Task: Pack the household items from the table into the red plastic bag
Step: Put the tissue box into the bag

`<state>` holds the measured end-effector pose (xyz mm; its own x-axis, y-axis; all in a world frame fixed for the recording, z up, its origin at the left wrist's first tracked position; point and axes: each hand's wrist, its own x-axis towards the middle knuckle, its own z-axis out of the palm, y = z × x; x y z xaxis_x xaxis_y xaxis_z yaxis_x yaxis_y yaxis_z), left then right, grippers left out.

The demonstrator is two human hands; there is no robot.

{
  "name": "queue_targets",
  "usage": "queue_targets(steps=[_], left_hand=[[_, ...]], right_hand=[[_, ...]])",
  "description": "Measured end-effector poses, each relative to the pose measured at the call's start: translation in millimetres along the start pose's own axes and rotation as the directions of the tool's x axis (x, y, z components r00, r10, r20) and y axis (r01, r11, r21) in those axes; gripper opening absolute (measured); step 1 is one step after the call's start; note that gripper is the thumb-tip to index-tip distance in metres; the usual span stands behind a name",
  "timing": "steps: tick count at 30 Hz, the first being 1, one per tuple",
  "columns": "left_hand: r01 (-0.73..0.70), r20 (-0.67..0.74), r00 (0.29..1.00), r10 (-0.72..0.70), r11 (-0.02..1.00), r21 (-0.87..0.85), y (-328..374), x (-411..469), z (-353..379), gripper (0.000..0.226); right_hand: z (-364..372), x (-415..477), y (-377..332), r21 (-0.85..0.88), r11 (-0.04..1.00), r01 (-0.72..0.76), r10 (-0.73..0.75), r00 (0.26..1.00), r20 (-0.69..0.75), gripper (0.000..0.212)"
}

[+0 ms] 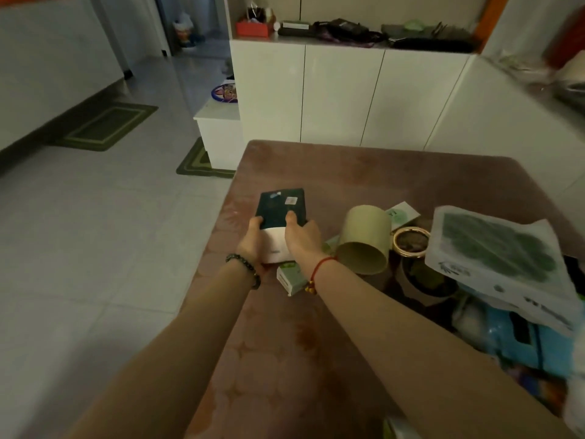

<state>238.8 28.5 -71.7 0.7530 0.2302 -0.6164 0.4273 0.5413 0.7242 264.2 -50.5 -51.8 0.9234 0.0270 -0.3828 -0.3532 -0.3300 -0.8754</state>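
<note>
two hands hold one dark green box (281, 209) with a white near end, just left of the cup (364, 239). the left hand (253, 240) grips the box's left edge, thumb on top and the hand wrapped round the side. the right hand (302, 239) grips the right edge, thumb pressed on the green face, its other fingers hidden beneath. whether the box rests on the table (316, 343) or is lifted off it cannot be told. a bead bracelet (245, 269) sits on the left wrist, a red string (323, 264) on the right.

the cup is beige and lies on its side, mouth turned toward the person. nearer than the cup and to its left, under the right wrist, lies a small green and white carton (289, 278). behind the cup, to its right, a pale card (403, 213) with a green mark lies flat. just right of the cup stands a gold-rimmed bowl (411, 242). further right of the cup, a white bag (493, 258) with a dark green print lies tilted over other things. nearer than the cup and well to its right, a blue pack (522, 340) shows under the bag. far behind the cup stands a white cabinet (342, 93) with clutter on top.
</note>
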Motion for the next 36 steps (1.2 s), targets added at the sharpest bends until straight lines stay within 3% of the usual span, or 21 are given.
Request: queue_targets(steps=[5, 8, 12, 14, 17, 19, 21, 23, 26, 28, 30, 33, 34, 36], left_hand=[[-0.202, -0.205, 0.957, 0.206, 0.979, 0.037, -6.0, -21.1, -9.7, 0.050], [-0.434, -0.001, 0.901, 0.434, 0.899, 0.056, -8.6, -79.9, -14.7, 0.050], [-0.587, 0.359, 0.773, 0.524, 0.805, 0.088, -29.9, -176.9, -15.3, 0.076], [-0.637, 0.480, 0.718, 0.505, 0.754, 0.160, -49.9, -222.4, -11.7, 0.079], [-0.660, 0.521, 0.719, 0.459, 0.686, 0.307, -98.2, -284.5, -4.8, 0.081], [-0.716, 0.526, 0.692, 0.494, 0.561, 0.415, -136.3, -323.4, -3.2, 0.080], [-0.818, 0.624, 0.574, 0.530, 0.336, 0.468, -171.3, -356.5, -8.0, 0.065], [-0.856, 0.745, 0.509, 0.432, 0.155, 0.494, -203.8, -381.7, -15.3, 0.046], [-0.832, 0.819, 0.551, 0.157, 0.027, 0.555, -252.8, -403.9, -18.3, 0.047], [-0.751, 0.777, 0.623, 0.095, -0.208, 0.627, -284.4, -412.8, -15.7, 0.043], [-0.711, 0.791, 0.612, 0.028, -0.419, 0.565, -307.8, -415.6, -16.1, 0.039], [-0.699, 0.828, 0.560, -0.026, -0.552, 0.455, -327.9, -416.0, -20.9, 0.030], [-0.685, 0.819, 0.574, -0.031, -0.566, 0.458, -331.6, -417.1, -20.7, 0.027], [-0.700, 0.846, 0.533, -0.016, -0.570, 0.430, -334.3, -417.8, -22.5, 0.028]], right_hand=[[-15.0, -23.5, -0.2, 0.153, 0.986, 0.074, -0.088, 0.992, 0.093, 0.030], [-44.2, -57.2, -7.6, 0.296, 0.953, 0.070, -0.124, 0.978, 0.167, 0.031], [-111.1, -116.6, -9.7, 0.375, 0.926, 0.035, -0.192, 0.900, 0.391, 0.083], [-151.4, -151.3, 2.0, 0.386, 0.916, 0.111, -0.285, 0.857, 0.430, 0.079], [-210.2, -205.4, 33.8, 0.368, 0.893, 0.258, -0.399, 0.832, 0.386, 0.058], [-245.6, -237.1, 59.8, 0.311, 0.885, 0.348, -0.446, 0.826, 0.344, 0.058], [-276.5, -263.6, 85.9, 0.266, 0.878, 0.397, -0.468, 0.828, 0.309, 0.064], [-302.4, -285.1, 112.8, 0.238, 0.887, 0.395, -0.454, 0.837, 0.304, 0.072], [-329.4, -313.6, 146.4, 0.176, 0.890, 0.421, -0.456, 0.819, 0.349, 0.066], [-339.4, -328.9, 162.4, 0.082, 0.886, 0.456, -0.448, 0.796, 0.408, 0.070], [-346.3, -340.6, 174.1, -0.021, 0.864, 0.503, -0.445, 0.781, 0.438, 0.078], [-352.4, -355.9, 184.4, -0.075, 0.830, 0.553, -0.450, 0.742, 0.498, 0.078], [-352.2, -360.9, 188.0, -0.074, 0.828, 0.555, -0.438, 0.724, 0.533, 0.078], [-347.0, -369.3, 195.7, -0.105, 0.825, 0.556, -0.378, 0.680, 0.628, 0.080]])
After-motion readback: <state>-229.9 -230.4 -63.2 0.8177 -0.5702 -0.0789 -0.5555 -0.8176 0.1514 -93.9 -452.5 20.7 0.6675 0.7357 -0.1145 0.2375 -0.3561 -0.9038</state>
